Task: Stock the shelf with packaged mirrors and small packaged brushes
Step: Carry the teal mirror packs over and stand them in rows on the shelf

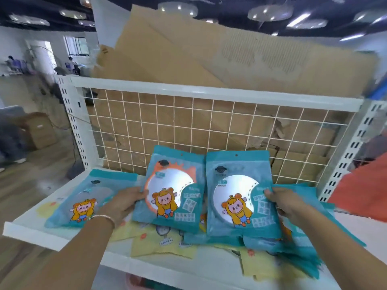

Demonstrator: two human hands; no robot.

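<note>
**Q:** Where are the packaged mirrors?

**A:** Two are held up side by side over the shelf [31, 229], faces toward the camera and their inner edges touching or just overlapping. The orange-rimmed mirror pack [169, 189] is on the left and the white-rimmed mirror pack [240, 197] is on the right. A third mirror pack [83, 201] lies flat at the left end of the shelf.

**Q:** What are the hands doing?

**A:** The left hand [123, 200] grips the orange-rimmed pack by its left edge, thumb on the front. The right hand [287, 203] grips the white-rimmed pack by its right edge, also thumb on the front. The fingers behind each pack are hidden. There is a bracelet [104, 217] on the left wrist.

**Q:** What is on the surface?

**A:** The shelf is a white tray with a raised front lip. Yellow packs [163, 241] lie flat under the held packs. A loose pile of teal packs [301, 248] sits at the right, under the right forearm; blur hides what is in them.

**Q:** What surrounds the shelf?

**A:** Its back is a white wire grid [188, 122] framed by slotted uprights [72, 114]. Cardboard sheets [188, 49] stand behind and above the grid. The left side shows a wood floor [25, 185] and a cardboard box [39, 130]. Round ceiling lights [270, 12] hang from a dark ceiling.
</note>
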